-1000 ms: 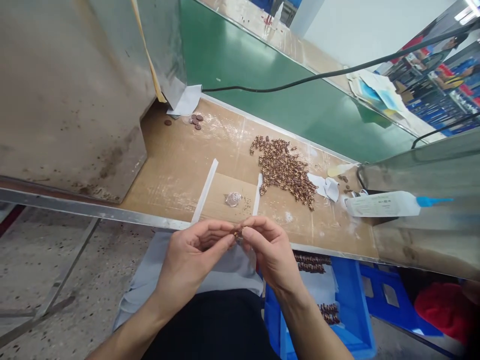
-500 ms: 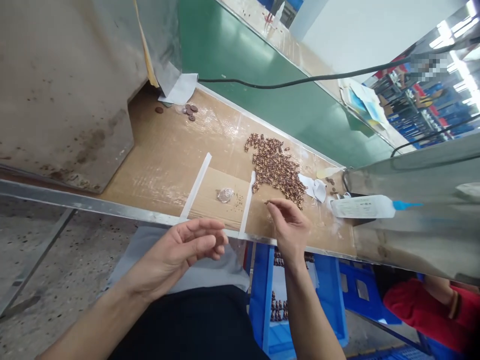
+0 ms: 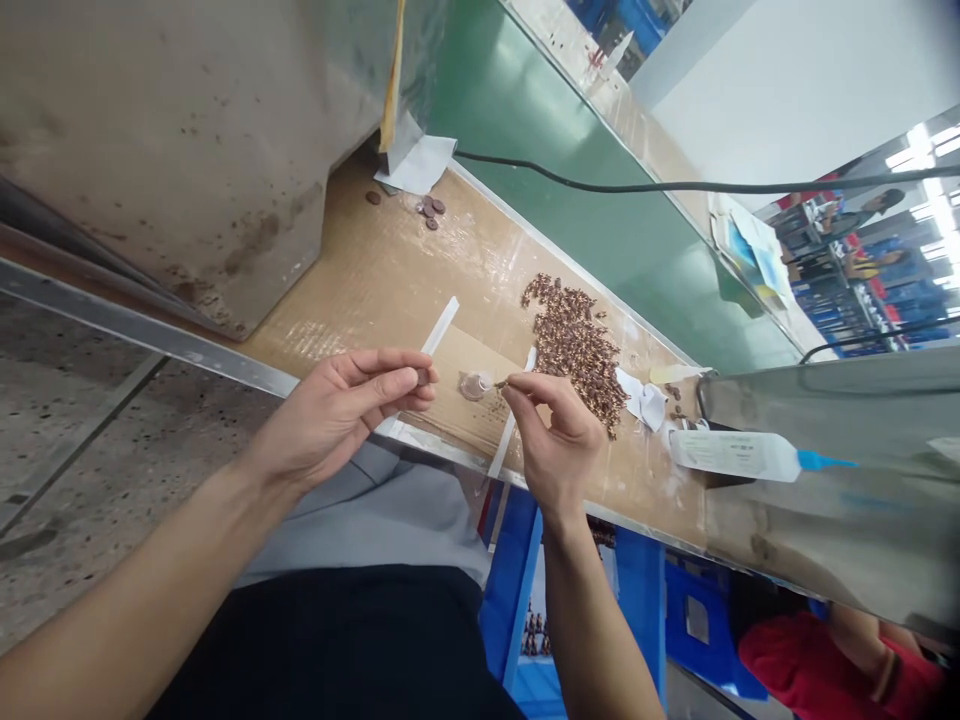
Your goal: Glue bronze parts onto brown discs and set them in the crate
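My right hand (image 3: 551, 430) pinches a small copper-coloured part (image 3: 501, 383) between thumb and forefinger, its tip held at the little clear blob of glue (image 3: 475, 385) on the cardboard. My left hand (image 3: 341, 405) hovers just left of it, fingers curled with thumb and forefinger close together; whether they hold anything is hidden. A heap of the same small brown parts (image 3: 576, 345) lies on the cardboard-covered bench (image 3: 375, 280) to the right of my hands. Two white strips (image 3: 442, 325) frame the glue spot.
A white glue tube with a blue tip (image 3: 742, 455) lies at the right beside crumpled paper (image 3: 643, 400). Several brown discs (image 3: 429, 210) sit near the metal housing (image 3: 187, 130). A green conveyor (image 3: 600, 210) runs behind. Blue bins (image 3: 540, 610) stand under the bench. A person in a red sleeve (image 3: 825, 670) is at lower right.
My right hand came back from the heap with a part and moved left to the glue spot. My left hand rose toward it. The view swung right.
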Demonstrator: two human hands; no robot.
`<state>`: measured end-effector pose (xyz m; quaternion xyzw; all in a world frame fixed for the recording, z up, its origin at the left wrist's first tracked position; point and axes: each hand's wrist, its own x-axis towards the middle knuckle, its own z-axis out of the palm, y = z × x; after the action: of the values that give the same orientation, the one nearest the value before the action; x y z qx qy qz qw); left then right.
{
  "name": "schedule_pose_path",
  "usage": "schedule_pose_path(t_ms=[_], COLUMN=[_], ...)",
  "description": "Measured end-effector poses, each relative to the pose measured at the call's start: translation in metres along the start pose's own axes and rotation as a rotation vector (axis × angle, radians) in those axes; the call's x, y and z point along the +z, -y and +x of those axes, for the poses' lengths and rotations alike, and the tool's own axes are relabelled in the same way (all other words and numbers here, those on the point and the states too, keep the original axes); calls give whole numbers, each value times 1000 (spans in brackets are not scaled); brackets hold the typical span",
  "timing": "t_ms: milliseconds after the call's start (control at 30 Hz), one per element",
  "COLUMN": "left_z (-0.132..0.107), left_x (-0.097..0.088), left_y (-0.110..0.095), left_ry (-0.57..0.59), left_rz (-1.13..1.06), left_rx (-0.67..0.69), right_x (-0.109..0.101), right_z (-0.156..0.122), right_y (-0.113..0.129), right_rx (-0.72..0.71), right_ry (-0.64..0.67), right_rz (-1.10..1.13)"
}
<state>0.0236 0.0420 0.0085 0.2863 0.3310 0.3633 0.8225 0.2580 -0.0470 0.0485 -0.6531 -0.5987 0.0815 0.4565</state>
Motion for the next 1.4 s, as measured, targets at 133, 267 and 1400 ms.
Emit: schedule_pose_path(t_ms=[133, 267, 1400], left_z=[-2, -2, -2], left_x=[1, 2, 1], left_y=[2, 2, 5], left_ry=[5, -3, 73], left_rz=[-18, -33, -67], left_rx=[4, 7, 29], right_x=[6, 10, 13], right_z=[1, -1, -2], right_y=[-1, 0, -1], right_rx=[-109, -135, -287], right_ry=[0, 23, 26], right_rz=[-113, -169, -260])
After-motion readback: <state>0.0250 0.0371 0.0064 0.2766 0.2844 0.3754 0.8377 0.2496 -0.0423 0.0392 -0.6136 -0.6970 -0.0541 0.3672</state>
